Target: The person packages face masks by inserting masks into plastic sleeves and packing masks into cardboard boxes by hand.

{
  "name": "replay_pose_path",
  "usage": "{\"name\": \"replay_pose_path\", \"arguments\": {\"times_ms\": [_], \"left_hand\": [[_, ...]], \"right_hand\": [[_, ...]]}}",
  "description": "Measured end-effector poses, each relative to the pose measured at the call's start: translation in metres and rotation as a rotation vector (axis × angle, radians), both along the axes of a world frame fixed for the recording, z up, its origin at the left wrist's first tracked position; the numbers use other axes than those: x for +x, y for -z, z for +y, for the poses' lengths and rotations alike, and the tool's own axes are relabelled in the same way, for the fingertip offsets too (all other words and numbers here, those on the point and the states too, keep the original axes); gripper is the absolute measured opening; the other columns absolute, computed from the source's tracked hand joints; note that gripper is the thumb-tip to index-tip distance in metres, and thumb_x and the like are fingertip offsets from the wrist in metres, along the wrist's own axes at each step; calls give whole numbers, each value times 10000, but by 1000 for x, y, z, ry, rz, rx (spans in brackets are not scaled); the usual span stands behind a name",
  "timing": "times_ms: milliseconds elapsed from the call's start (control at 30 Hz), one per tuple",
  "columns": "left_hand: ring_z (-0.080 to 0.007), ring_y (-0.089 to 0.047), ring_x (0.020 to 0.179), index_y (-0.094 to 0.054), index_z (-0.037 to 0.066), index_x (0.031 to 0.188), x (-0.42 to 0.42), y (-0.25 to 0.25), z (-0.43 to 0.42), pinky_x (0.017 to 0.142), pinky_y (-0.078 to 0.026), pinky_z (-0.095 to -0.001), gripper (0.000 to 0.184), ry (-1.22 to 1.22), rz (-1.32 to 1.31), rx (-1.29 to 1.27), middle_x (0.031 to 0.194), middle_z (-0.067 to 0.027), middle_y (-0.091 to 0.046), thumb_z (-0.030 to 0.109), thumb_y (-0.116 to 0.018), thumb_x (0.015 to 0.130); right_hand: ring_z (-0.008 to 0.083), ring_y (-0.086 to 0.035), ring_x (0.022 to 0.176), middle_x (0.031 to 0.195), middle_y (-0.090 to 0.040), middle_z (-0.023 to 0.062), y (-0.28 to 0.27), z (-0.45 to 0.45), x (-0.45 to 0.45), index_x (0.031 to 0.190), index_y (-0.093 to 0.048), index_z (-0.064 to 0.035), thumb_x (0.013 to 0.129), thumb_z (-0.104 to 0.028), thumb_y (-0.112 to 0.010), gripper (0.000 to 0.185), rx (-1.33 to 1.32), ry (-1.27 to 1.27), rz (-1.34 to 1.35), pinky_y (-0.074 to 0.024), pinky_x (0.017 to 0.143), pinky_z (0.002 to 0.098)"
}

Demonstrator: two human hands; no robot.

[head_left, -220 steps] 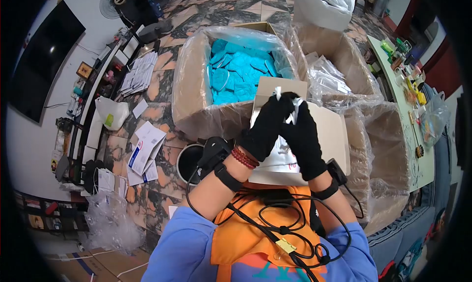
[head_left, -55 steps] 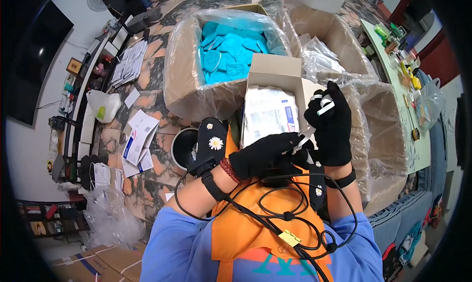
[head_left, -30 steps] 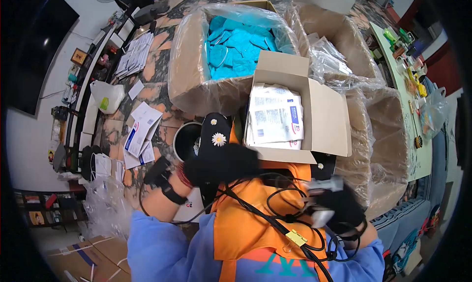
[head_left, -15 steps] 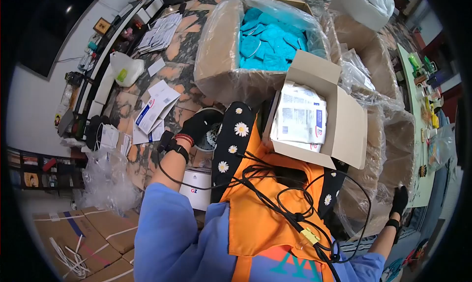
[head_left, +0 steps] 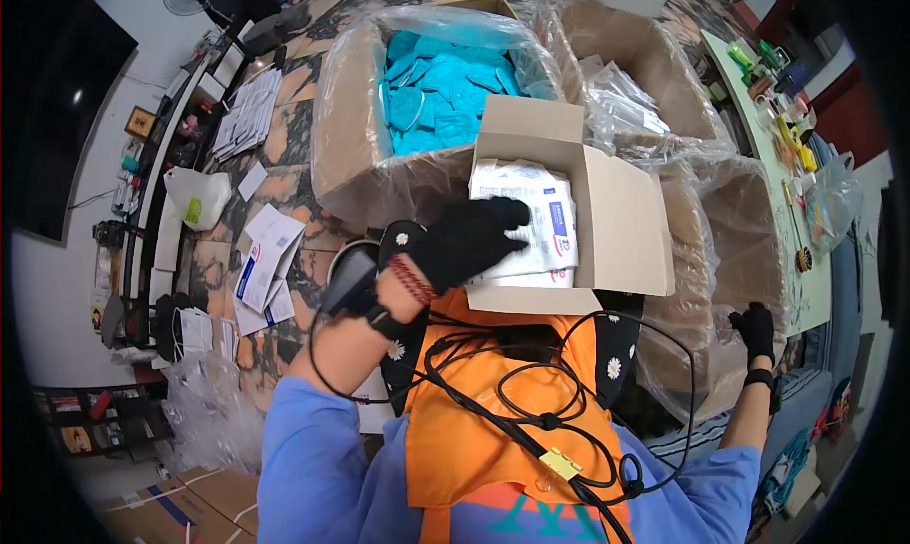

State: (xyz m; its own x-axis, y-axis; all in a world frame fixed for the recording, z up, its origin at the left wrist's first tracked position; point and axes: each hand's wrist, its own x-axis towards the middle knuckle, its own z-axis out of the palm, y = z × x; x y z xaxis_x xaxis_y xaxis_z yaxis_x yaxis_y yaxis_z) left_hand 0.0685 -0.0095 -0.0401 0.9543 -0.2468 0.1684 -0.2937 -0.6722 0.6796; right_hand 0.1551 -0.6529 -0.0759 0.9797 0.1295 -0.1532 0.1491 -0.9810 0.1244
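My left hand (head_left: pixel 466 241), in a black glove and slightly blurred, is over the near left part of an open cardboard box (head_left: pixel 630 224) on my lap. Its fingers are curled together; whatever they hold, if anything, is hidden. Flat white printed packets (head_left: pixel 552 224) with blue labels fill the box, partly covered by this hand. Behind my left wrist, only part of a round bowl (head_left: pixel 347 260) shows beside my knee. Off to the right, my right hand (head_left: pixel 755 334), also gloved in black, has its fingers apart and empty, at the edge of a plastic-lined carton (head_left: pixel 749 250).
A plastic-lined carton (head_left: pixel 343 132) of turquoise masks (head_left: pixel 441 94) stands ahead. Another carton (head_left: pixel 654 56) holds white packets. Folded printed cartons (head_left: pixel 265 269) lie on the floor at left. A black cable (head_left: pixel 512 421) loops across my orange apron (head_left: pixel 436 468).
My left hand has come up from the bowl and moved right, over the box of packets. My right hand's fingers have spread. The camera view has shifted.
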Motion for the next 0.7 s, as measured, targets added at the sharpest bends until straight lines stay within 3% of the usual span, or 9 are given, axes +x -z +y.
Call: {"name": "replay_pose_path", "arguments": {"times_ms": [67,100,167,200,267,333,467,633,700], "left_hand": [[-374,-539,1183,-496,64,1339,14,9,-22,945,-477,-448,807,158,125,449,1316,-205,-535,406,-798,673],[-374,-539,1183,-496,64,1339,18,12,-30,945,-477,-448,807,165,125,451,1316,-205,-535,406,-798,673],[-483,-446,1242,-327,74,1449,27,14,-41,978,-441,-519,1119,106,355,741,1472,-248,-335,463,-847,538],[-549,-430,1222,-286,70,1467,33,22,-38,984,-430,-547,1208,98,393,724,1503,-235,-275,457,-859,476],[-489,-426,1269,-320,49,1452,38,15,-35,1023,-412,-512,997,129,418,635,1473,-243,-339,383,-783,635],[-451,-430,1283,-355,33,1431,46,50,-22,1041,-403,-486,849,119,337,569,1452,-250,-370,305,-716,712],[-361,-447,1299,-452,-3,1363,44,62,-2,1083,-375,-414,525,137,188,474,1403,-258,-439,88,-520,851],[-374,-441,1302,-426,1,1379,26,33,3,1068,-389,-423,715,244,201,511,1441,-232,-405,256,-693,768],[-401,-456,1278,-339,-2,1427,8,26,-5,1011,-432,-473,962,208,211,591,1451,-235,-380,370,-786,661]], "right_hand": [[364,-626,844,802,-668,164,7,1,7,761,-709,-36,765,-369,-667,336,-218,-142,35,-488,767,446],[352,-642,866,871,-673,187,7,3,1,861,-701,-32,738,-291,-695,287,163,16,-142,-499,777,432],[346,-641,910,933,-678,178,-2,22,-2,928,-686,-26,762,-287,-694,309,189,42,-208,-494,815,424],[340,-641,954,996,-682,170,-9,36,0,994,-670,-19,786,-282,-693,336,215,62,-275,-490,852,416],[336,-625,993,1035,-674,165,-32,72,-2,1010,-661,-21,762,-225,-718,326,249,178,-189,-481,869,415],[333,-605,1020,1055,-660,147,-35,82,-1,983,-663,-36,719,-184,-753,315,247,-115,-367,-470,888,409],[349,-588,1016,999,-645,144,-39,132,15,965,-669,-66,686,-151,-774,310,338,-275,-513,-455,914,425],[339,-536,1148,1171,-607,140,-65,268,10,1088,-646,-85,673,-139,-783,440,626,-518,-362,-419,1000,418],[337,-527,1158,1177,-598,142,-65,320,-2,1108,-635,-85,680,-150,-790,459,687,-688,-254,-419,997,425]]}}
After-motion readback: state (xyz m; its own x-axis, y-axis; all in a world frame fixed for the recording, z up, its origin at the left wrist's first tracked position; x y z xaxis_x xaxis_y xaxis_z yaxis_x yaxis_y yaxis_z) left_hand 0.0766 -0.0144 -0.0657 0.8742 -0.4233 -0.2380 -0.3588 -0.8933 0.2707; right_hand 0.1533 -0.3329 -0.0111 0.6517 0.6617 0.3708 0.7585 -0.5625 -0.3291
